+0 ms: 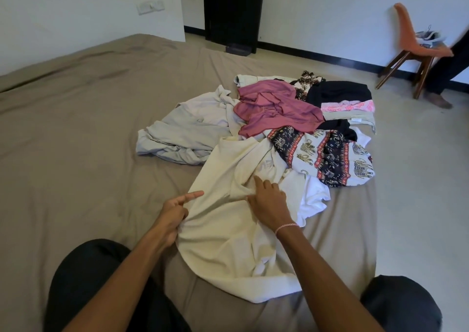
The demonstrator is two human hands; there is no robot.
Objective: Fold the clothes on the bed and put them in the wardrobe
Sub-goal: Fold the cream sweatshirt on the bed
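While the bed (pixel 76 128) carried a loose pile of clothes (pixel 279 113) just beyond the cream shirt (pixel 223 242), nothing looked plainly folded, so the task seemed barely begun. The shirt lay crumpled before the person's knees. The left hand (pixel 172 214) pinched its left edge, forefinger out. The right hand (pixel 269 202) lay on its middle, with the grip hidden, so clenched or pressing could not be told. A dark tall panel (pixel 233 11) far beyond the shirt, cut off above, might have been the wardrobe.
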